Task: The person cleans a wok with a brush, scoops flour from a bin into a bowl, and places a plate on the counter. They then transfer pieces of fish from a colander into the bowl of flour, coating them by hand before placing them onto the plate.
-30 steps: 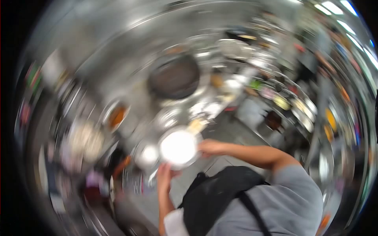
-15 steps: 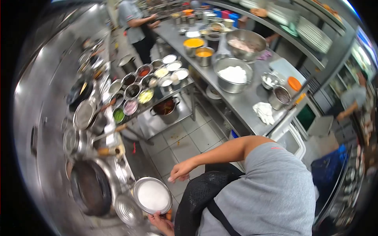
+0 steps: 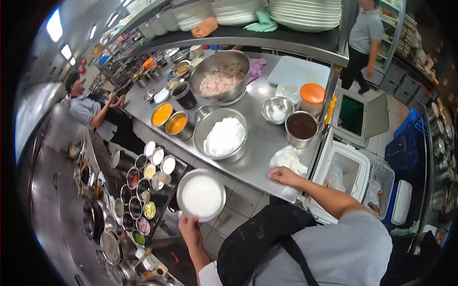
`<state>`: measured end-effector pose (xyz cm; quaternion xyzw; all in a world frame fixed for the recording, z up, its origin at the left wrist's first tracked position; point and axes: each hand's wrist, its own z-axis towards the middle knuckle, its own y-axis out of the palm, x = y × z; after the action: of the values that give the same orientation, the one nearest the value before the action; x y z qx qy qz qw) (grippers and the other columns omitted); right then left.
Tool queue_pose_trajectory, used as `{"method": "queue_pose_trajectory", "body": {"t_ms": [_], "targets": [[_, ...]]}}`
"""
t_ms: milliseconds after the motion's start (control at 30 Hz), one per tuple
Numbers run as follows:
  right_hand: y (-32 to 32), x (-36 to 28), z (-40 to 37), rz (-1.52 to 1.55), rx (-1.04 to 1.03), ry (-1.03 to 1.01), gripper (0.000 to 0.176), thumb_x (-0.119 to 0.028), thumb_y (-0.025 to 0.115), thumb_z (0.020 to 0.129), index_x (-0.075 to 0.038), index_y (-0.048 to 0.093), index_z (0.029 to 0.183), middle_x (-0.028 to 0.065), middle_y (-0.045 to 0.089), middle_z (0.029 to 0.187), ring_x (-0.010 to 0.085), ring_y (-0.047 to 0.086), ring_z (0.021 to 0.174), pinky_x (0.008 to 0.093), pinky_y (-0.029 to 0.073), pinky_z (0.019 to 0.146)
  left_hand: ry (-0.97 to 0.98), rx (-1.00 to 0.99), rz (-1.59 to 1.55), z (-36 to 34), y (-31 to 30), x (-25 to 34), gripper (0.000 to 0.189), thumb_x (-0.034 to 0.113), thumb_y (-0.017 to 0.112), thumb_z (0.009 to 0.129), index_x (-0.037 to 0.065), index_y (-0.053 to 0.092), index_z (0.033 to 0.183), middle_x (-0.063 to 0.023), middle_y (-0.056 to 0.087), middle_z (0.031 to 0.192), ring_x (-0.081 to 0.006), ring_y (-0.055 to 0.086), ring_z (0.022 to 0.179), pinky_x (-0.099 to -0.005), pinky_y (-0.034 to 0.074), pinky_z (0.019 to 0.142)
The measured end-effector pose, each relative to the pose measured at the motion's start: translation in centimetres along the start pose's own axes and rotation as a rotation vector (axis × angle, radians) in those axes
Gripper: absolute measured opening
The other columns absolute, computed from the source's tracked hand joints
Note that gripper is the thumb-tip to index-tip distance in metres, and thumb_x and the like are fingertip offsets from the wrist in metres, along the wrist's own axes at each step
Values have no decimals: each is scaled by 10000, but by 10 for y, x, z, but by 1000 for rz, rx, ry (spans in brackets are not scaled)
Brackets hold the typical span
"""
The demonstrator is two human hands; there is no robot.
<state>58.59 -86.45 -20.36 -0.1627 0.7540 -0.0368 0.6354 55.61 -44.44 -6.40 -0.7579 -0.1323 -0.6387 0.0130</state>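
Off the steel counter's (image 3: 260, 148) edge, the left hand (image 3: 191, 229) alone grips a metal bowl (image 3: 200, 172) by its near rim, so a tilt could slop its white contents (image 3: 202, 196), while the right hand (image 3: 285, 177) curls near the white cloth (image 3: 288, 159), whether holding anything I cannot tell.

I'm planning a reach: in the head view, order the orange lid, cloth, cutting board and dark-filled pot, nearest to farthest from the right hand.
1. Cloth: close by the right hand.
2. Dark-filled pot: just past the cloth.
3. Orange lid: beyond the pot.
4. Cutting board: farthest, beyond the lid.
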Motion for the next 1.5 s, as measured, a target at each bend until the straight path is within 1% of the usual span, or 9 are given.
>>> {"method": "queue_pose_trajectory", "body": {"t_ms": [267,600,833,933,1000,1133,1200,1367,1500], "targets": [[-95,35,-71,122,587,66,236,-206,623,940,10,670,1025,11,614,733,92,544,648,262,461,602,-183,-615,-40,189,275,21,327,55,535,891,-70,510,1191,-153,629,1087,-256,672,920,-414,598,792],[10,26,-212,326,1279,410,246,-243,608,968,-3,660,988,-16,521,641,71,476,539,239,381,484,-235,-960,417,352,475,-84,174,78,628,847,-36,601,975,-109,658,836,-199,685,668,-311,615,587],[104,3,-189,540,1426,578,250,-240,591,978,0,660,994,-13,515,662,66,475,571,231,389,501,-268,-1207,606,381,487,-99,195,133,711,835,-2,587,902,-140,671,841,-199,701,665,-297,597,537],[102,-20,-156,475,1359,577,240,-229,598,975,1,660,1002,-13,519,663,70,470,567,233,391,503,56,-1213,1085,376,488,-85,301,227,728,843,-17,634,992,-189,693,902,-249,721,782,-364,602,638],[95,-20,-142,443,1289,557,234,-224,603,970,0,660,1006,-10,525,659,75,477,564,235,391,501,567,-1269,1256,387,488,-103,592,397,709,848,-48,585,1217,-204,707,968,-333,703,848,-419,566,796],[69,-14,-106,341,1204,488,236,-221,598,968,4,658,1009,1,550,670,86,500,570,245,406,512,617,-1177,1300,376,476,-106,665,476,657,865,-12,559,1306,-199,692,1065,-391,674,925,-454,511,898],[51,-22,-76,285,1116,426,247,-227,600,968,9,657,1012,3,555,672,88,506,577,248,413,523,863,-966,1095,359,451,-82,588,413,687,866,26,582,1297,-193,671,1115,-319,681,950,-411,530,852],[11,-32,4,240,770,300,258,-233,597,972,8,658,1041,10,586,724,90,526,641,255,441,578,614,-1084,508,342,334,-8,439,132,713,860,28,600,1272,-164,663,1079,-221,674,925,-302,529,823],[-2,-34,58,148,548,247,246,-232,599,974,-5,663,1044,8,599,735,93,539,652,251,453,600,807,-605,564,345,204,2,277,77,697,840,13,664,1107,-139,663,1049,-256,654,931,-345,512,831]]}}
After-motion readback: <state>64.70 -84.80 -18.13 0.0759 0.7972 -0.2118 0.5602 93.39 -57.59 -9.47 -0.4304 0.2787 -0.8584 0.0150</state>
